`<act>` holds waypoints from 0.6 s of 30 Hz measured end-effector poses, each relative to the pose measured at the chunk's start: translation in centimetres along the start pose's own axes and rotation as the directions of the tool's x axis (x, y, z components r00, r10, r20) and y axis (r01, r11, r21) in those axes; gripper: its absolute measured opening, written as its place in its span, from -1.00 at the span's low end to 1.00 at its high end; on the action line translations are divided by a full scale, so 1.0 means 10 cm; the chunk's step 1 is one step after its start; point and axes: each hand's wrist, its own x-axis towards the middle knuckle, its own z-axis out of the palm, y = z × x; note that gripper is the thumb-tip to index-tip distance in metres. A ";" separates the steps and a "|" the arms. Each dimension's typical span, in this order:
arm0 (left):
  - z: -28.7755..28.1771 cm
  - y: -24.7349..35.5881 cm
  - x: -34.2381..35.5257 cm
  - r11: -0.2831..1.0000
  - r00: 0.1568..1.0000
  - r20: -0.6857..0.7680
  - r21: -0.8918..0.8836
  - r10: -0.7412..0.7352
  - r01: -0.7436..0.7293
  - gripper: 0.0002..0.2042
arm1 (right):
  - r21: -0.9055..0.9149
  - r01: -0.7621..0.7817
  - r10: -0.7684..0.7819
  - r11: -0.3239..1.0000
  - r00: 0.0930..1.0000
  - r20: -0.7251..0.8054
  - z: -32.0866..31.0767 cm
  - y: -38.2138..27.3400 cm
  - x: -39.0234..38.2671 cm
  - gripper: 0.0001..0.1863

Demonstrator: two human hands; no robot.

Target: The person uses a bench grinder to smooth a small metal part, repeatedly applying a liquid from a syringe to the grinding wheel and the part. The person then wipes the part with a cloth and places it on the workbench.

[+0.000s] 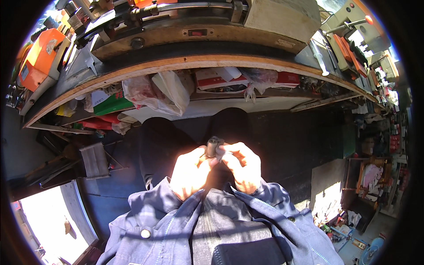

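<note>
Above my lap, both hands meet at a small grey cylindrical metal part (212, 148) with a dark round end turned upward. My left hand (191, 172) is closed, its thumb and fingers pinching the part from the left. From the other side, the bent fingers and thumb of my right hand (244, 167) pinch a thin greyish piece (220, 152) against the part. I cannot make out whether that piece is cloth or joined to the metal. Bright sunlight washes out the skin and hides finer detail of the fingers.
A workbench (176, 65) curves across in front of my knees, bearing a long machine (198, 33) with a red switch. An orange machine (42, 57) stands at its left. Plastic bags (161, 92) fill the shelf below. A folding stool (95, 161) is at left.
</note>
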 end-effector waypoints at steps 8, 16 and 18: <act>-0.01 0.05 -0.03 0.943 0.973 -0.003 0.248 0.230 -0.222 -0.86 | -0.109 0.053 -0.053 0.993 0.999 0.004 0.04 -0.01 -0.01 -0.87; 0.06 0.00 -0.01 0.985 0.999 0.027 -0.165 0.045 -0.040 -0.84 | 0.063 -0.055 0.057 0.996 0.998 -0.037 -0.05 0.13 0.04 -0.90; 0.06 -0.02 -0.01 0.987 0.998 0.046 -0.156 0.036 -0.029 -0.85 | 0.036 -0.071 0.073 0.997 0.995 -0.063 -0.08 0.16 0.08 -0.92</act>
